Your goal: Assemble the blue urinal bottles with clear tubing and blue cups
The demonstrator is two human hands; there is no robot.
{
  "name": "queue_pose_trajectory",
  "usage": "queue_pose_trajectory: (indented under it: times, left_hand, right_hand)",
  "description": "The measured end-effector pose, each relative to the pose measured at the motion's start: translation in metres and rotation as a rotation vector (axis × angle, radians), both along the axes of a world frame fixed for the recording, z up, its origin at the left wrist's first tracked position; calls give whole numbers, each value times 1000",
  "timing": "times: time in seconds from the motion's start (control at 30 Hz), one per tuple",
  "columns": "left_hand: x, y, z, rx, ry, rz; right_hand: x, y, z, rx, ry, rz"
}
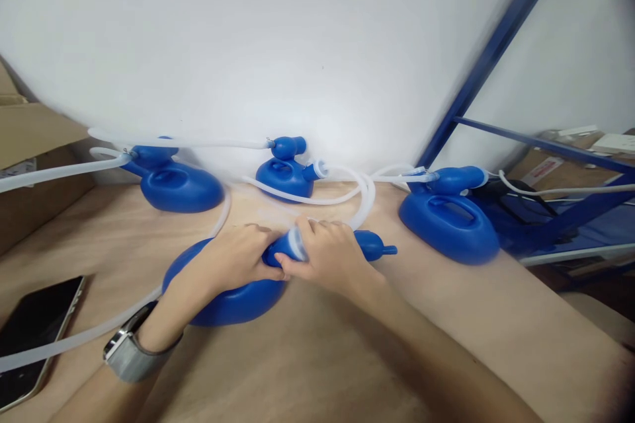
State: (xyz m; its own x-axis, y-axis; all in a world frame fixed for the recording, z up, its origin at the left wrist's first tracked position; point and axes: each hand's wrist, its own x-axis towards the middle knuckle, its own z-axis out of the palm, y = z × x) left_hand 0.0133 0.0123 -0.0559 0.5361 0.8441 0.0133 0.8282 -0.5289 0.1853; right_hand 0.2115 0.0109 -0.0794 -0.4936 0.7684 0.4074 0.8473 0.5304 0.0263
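A blue plastic vessel (233, 297) with a handle lies on the wooden table (317, 357) just in front of me. My left hand (238, 259), with a watch on its wrist, is closed over the vessel's top near its neck. My right hand (330, 252) is wrapped round the neck where a whitish cap or hose end (296, 242) sits. A blue spout (376, 248) sticks out to the right past my right hand. A clear hose (74, 340) runs off to the left from the vessel.
Three more blue vessels with clear hoses stand along the white wall: left (173, 182), middle (286, 172), right (449, 218). A phone (34, 330) lies at the table's left edge. A cardboard box (34, 145) is at left, a blue metal rack (546, 145) at right.
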Motion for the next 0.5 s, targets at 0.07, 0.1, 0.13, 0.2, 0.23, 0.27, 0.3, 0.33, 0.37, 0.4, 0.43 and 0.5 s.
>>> queue_pose_trajectory:
  times: [0.07,0.1,0.13,0.2,0.23,0.27,0.3,0.33,0.37,0.4,0.43,0.5]
  left_hand:
    - [1,0,-3,17,-19,6]
    - [1,0,-4,23,-29,6]
    - [1,0,-6,28,-35,5]
    - [2,0,-8,34,-31,7]
    - [2,0,-8,37,-28,11]
    - [2,0,-9,39,-26,15]
    - [2,0,-9,39,-27,19]
    - [2,0,-10,38,-30,22]
    - [3,0,-10,35,-35,26]
    - [3,0,-9,30,-40,27]
    - [4,-1,-9,25,-40,27]
    - [5,-2,-8,22,-31,25]
  right_hand:
    - [1,0,3,-21,2,12]
    - [2,0,4,-31,3,19]
    - [3,0,4,-40,3,26]
    - [6,0,5,-49,-2,39]
    - [7,1,5,-52,-6,46]
    - [8,2,5,-53,-11,55]
    - [9,3,5,-55,-16,64]
    - [10,4,5,-57,-21,73]
    - [11,5,5,-60,-25,81]
    - [12,6,5,-65,-31,88]
    - [13,7,5,-69,-37,95]
    - [13,8,5,-72,-47,107]
